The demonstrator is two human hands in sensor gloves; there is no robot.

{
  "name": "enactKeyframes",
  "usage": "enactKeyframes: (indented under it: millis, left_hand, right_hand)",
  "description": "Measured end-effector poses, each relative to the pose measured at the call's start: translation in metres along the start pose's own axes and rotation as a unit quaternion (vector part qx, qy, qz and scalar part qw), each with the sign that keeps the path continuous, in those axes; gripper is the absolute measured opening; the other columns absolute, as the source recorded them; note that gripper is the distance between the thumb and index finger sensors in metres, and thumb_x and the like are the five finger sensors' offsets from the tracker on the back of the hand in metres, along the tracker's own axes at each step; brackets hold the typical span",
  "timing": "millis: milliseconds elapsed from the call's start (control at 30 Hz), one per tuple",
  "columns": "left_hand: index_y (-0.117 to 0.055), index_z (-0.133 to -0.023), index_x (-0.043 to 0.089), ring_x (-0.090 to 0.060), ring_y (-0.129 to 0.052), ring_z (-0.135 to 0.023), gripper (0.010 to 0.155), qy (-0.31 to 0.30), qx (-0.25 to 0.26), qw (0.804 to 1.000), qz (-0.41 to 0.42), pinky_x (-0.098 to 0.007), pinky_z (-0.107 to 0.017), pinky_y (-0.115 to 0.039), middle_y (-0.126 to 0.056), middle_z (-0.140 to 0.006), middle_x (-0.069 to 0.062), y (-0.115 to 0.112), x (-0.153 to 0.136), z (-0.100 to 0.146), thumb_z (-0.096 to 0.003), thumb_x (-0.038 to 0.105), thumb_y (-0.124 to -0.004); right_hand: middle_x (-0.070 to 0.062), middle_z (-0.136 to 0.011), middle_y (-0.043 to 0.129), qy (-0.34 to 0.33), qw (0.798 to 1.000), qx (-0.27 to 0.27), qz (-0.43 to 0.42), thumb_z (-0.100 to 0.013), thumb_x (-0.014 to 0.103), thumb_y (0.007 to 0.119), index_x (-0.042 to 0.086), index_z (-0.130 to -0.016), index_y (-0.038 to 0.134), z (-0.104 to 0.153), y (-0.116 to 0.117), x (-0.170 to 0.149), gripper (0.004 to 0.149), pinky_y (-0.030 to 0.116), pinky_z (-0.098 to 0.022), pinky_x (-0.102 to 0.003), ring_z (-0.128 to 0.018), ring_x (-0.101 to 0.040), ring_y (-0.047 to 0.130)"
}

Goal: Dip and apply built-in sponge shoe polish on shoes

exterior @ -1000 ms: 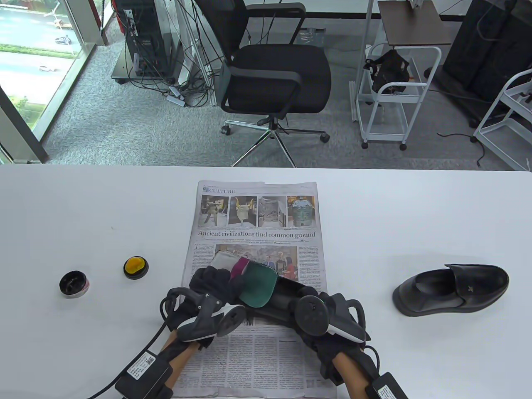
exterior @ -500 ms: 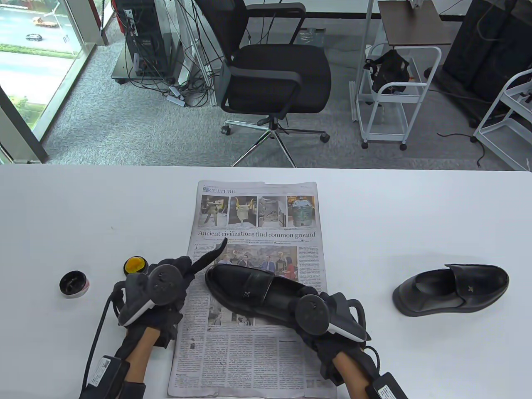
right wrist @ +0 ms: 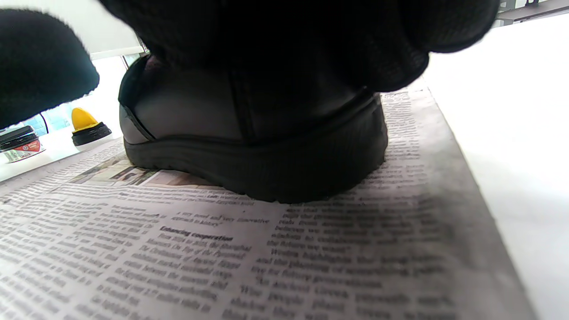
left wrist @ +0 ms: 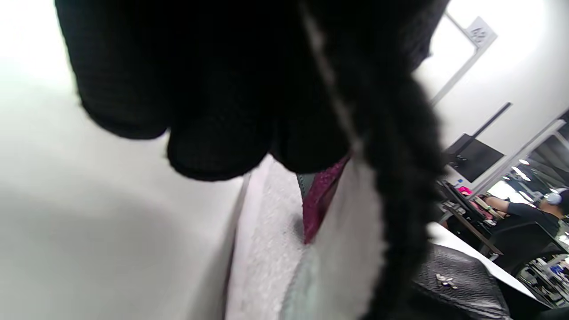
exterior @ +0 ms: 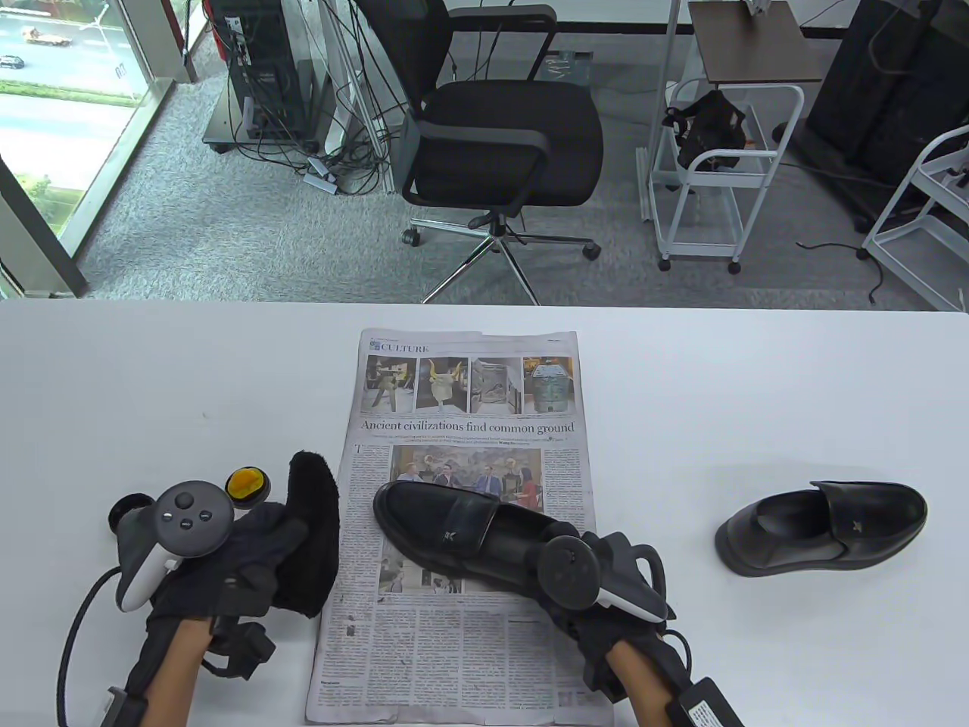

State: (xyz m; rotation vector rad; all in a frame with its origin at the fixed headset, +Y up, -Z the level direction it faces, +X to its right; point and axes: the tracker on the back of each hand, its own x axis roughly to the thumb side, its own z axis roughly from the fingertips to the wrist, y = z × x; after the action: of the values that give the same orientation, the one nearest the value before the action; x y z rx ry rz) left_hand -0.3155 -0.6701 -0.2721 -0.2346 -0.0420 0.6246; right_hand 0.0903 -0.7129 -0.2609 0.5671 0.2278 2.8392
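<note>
Shoe (exterior: 454,530): lying sole-down on the newspaper (exterior: 462,659), toe pointing to about ten o'clock, heel at four o'clock under the right hand (exterior: 598,583). One second ago it was being held up with a cloth across it; half a second ago it was already standing flat and bare.

Right hand: gripping the heel from behind. In the right wrist view the gloved fingers are wrapping over the back of the heel. It is sitting where it sat in both earlier pictures.

Left hand (exterior: 227,560): now lying off the paper at nine o'clock of the shoe, having swung left over the last second. It is holding a fuzzy black mitt (exterior: 314,538), which is standing up from the fingers toward twelve o'clock. The left wrist view is showing the fingers curled on the mitt's pale lining; how tightly, I cannot tell.

Sponge (exterior: 247,485): yellow dome in a black cap, standing on the table at eleven o'clock of the left hand, just beside the mitt tip.

Tin (exterior: 125,511): open, at nine o'clock of the sponge, partly hidden by the left tracker.

Second shoe (exterior: 821,526): at three o'clock, well apart, off the paper.

Judgement: wiping appears finished; the left hand is nearing the sponge, so the mitt likely needs putting down before dipping.
</note>
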Motion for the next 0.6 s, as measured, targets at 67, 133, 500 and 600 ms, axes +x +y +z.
enactKeyframes:
  millis: [67,133,500,600]
  left_hand:
    - [-0.083,-0.088,0.001,-0.025,-0.112,-0.046,0.051,0.029,-0.017,0.999,0.017,-0.045,-0.039,-0.095,-0.112,-0.062,-0.002,-0.005,-0.016,-0.002,-0.0590,0.042,-0.074]
    - [-0.083,-0.087,-0.002,-0.024,-0.113,-0.044,0.052,0.057,-0.046,0.997,0.033,-0.044,-0.038,-0.095,-0.113,-0.060,-0.002,-0.010,-0.033,-0.004,-0.0599,0.041,-0.072]
    - [-0.080,-0.087,-0.007,-0.026,-0.114,-0.043,0.054,0.226,-0.088,0.965,-0.101,-0.045,-0.037,-0.095,-0.114,-0.060,-0.006,-0.011,-0.078,-0.001,-0.0628,0.039,-0.067]
    - [-0.078,-0.088,-0.010,-0.028,-0.114,-0.045,0.057,0.252,-0.095,0.957,-0.109,-0.046,-0.038,-0.094,-0.113,-0.062,-0.007,-0.013,-0.079,0.001,-0.0630,0.039,-0.065]
  right_hand:
    - [-0.009,-0.096,0.062,0.000,1.000,-0.001,0.000,-0.046,0.037,0.074,0.023,-0.082,0.077,0.000,0.000,0.000,0.038,0.069,-0.055,-0.065,-0.066,-0.049,0.082]
    - [-0.009,-0.096,0.062,0.000,1.000,-0.001,-0.001,-0.046,0.037,0.074,0.023,-0.082,0.077,0.000,0.000,0.000,0.038,0.069,-0.055,-0.065,-0.066,-0.049,0.082]
    - [-0.009,-0.096,0.062,-0.001,1.000,-0.001,0.001,-0.046,0.038,0.074,0.023,-0.082,0.077,0.000,0.000,0.000,0.038,0.069,-0.055,-0.065,-0.066,-0.049,0.082]
    - [-0.009,-0.096,0.062,-0.001,1.000,0.000,0.000,-0.046,0.037,0.074,0.023,-0.082,0.077,0.000,0.000,0.000,0.038,0.069,-0.055,-0.065,-0.066,-0.049,0.082]
